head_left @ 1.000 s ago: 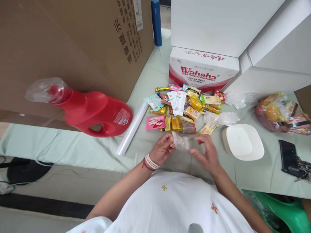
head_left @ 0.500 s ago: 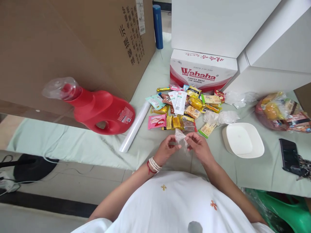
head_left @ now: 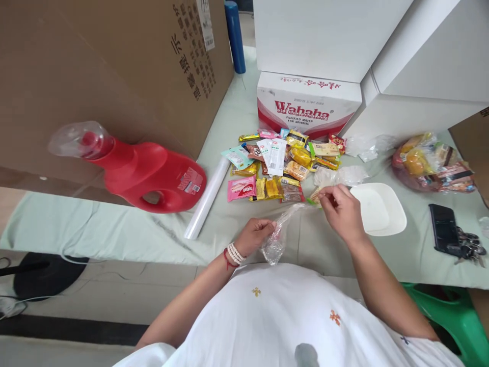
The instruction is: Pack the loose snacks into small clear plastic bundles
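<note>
My left hand (head_left: 254,235) pinches a clear plastic bag (head_left: 275,243) low over the table's front edge. The thin film draws out in a narrow strip up and right, towards my right hand (head_left: 341,210). Those fingers are closed at the strip's far end, beside a white square bowl (head_left: 382,210). Behind the bag lies a pile of wrapped snacks: a pink nabati packet (head_left: 241,188), white sachets (head_left: 275,157), yellow packets (head_left: 300,154) and others. A green-edged packet (head_left: 315,195) is partly covered by my right hand.
Crumpled clear bags (head_left: 340,176) lie by the bowl; a filled snack bag (head_left: 431,163), phone (head_left: 445,229) and keys (head_left: 470,243) are at right. At left are a white roll (head_left: 208,199), red jug (head_left: 156,176) and large carton (head_left: 114,66). A Wahaba box (head_left: 305,109) stands behind.
My hands have moved apart, the right one away to the right, stretching the crumpled bag out between them. The view has shifted slightly to the right.
</note>
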`<state>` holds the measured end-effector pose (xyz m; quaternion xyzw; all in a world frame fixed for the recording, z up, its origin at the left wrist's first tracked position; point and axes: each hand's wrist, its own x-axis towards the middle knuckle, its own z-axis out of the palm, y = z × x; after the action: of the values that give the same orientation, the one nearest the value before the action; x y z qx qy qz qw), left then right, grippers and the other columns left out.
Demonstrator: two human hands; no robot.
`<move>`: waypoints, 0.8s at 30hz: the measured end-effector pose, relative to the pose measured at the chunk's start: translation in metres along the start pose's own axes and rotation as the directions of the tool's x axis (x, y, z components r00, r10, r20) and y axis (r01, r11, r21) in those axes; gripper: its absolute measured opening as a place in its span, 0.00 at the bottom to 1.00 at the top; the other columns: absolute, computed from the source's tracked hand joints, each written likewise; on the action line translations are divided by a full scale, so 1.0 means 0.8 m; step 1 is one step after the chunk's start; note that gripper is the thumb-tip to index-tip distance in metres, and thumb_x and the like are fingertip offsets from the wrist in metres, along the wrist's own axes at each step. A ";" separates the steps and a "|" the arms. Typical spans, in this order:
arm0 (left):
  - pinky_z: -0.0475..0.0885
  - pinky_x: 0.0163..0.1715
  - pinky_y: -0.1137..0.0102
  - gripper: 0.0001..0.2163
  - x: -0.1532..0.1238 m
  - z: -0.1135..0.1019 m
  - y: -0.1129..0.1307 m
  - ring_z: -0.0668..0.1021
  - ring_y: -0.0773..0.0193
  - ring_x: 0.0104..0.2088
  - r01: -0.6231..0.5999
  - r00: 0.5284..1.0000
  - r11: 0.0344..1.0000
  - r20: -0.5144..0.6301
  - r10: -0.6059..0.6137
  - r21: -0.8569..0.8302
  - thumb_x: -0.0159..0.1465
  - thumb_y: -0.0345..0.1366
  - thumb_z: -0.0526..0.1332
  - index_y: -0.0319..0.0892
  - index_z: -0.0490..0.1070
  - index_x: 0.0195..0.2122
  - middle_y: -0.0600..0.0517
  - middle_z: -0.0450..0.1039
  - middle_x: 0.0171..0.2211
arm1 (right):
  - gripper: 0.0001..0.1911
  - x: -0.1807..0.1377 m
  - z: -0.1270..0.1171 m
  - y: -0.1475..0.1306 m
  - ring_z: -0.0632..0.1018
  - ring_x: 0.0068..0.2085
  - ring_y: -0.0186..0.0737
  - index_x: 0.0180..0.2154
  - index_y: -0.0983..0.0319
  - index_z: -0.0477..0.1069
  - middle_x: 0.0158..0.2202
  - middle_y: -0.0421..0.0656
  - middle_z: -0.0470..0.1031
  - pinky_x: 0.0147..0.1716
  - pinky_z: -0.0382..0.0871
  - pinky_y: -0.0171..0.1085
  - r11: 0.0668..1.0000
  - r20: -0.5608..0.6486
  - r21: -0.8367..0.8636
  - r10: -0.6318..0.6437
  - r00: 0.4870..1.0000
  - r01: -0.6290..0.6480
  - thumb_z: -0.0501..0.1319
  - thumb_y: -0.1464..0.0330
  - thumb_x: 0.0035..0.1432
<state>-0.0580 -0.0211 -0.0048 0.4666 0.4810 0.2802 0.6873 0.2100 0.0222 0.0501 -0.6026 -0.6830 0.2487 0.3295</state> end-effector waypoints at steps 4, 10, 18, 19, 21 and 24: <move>0.64 0.28 0.70 0.21 -0.004 0.019 0.008 0.71 0.64 0.25 -0.002 1.000 0.996 0.009 0.002 0.087 0.65 0.52 0.60 0.39 0.79 0.26 0.52 0.75 0.24 | 0.27 -0.050 0.049 -0.006 0.67 0.26 0.37 0.31 0.60 0.73 0.25 0.40 0.69 0.24 0.62 0.36 0.819 0.376 0.336 0.336 0.864 -0.465 0.57 0.44 0.64; 0.62 0.27 0.71 0.18 -0.003 0.027 -0.003 0.69 0.66 0.22 -0.013 0.991 0.988 -0.133 0.034 0.157 0.62 0.47 0.61 0.41 0.73 0.21 0.55 0.68 0.18 | 0.26 -0.064 0.102 -0.005 0.61 0.22 0.31 0.28 0.59 0.68 0.20 0.34 0.61 0.21 0.56 0.33 0.584 0.435 0.565 0.389 0.812 -0.582 0.69 0.44 0.49; 0.67 0.34 0.70 0.17 0.001 0.024 -0.006 0.74 0.63 0.30 -0.088 0.925 0.993 -0.365 0.110 0.076 0.60 0.52 0.66 0.41 0.75 0.30 0.52 0.75 0.28 | 0.23 -0.052 0.076 -0.002 0.61 0.23 0.31 0.28 0.60 0.70 0.21 0.35 0.63 0.21 0.55 0.33 0.672 0.406 0.493 0.384 0.829 -0.553 0.69 0.47 0.51; 0.66 0.33 0.70 0.17 0.004 0.029 -0.002 0.73 0.64 0.30 -0.119 0.940 0.988 -0.308 0.145 0.101 0.60 0.52 0.67 0.41 0.75 0.29 0.52 0.74 0.28 | 0.23 -0.051 0.077 -0.005 0.61 0.22 0.31 0.28 0.60 0.71 0.21 0.35 0.63 0.21 0.55 0.33 0.687 0.410 0.483 0.371 0.834 -0.543 0.70 0.47 0.51; 0.63 0.30 0.71 0.19 0.011 0.037 0.002 0.69 0.66 0.28 -0.139 0.974 0.988 -0.168 0.150 0.073 0.61 0.54 0.66 0.41 0.72 0.28 0.54 0.71 0.25 | 0.22 -0.050 0.077 -0.010 0.61 0.22 0.31 0.28 0.60 0.73 0.21 0.35 0.64 0.21 0.54 0.33 0.702 0.430 0.476 0.339 0.837 -0.530 0.70 0.48 0.51; 0.60 0.26 0.72 0.22 0.022 0.036 -0.008 0.64 0.69 0.24 -0.109 0.981 0.993 -0.169 0.099 -0.049 0.61 0.57 0.65 0.41 0.68 0.27 0.58 0.63 0.21 | 0.23 -0.046 0.066 -0.006 0.61 0.21 0.31 0.27 0.60 0.73 0.21 0.35 0.65 0.20 0.55 0.33 0.678 0.460 0.487 0.338 0.821 -0.551 0.73 0.47 0.46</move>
<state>-0.0249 -0.0196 -0.0148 0.4460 0.5031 0.3675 0.6426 0.1689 -0.0120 0.0133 -0.5648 -0.4429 0.6230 0.3110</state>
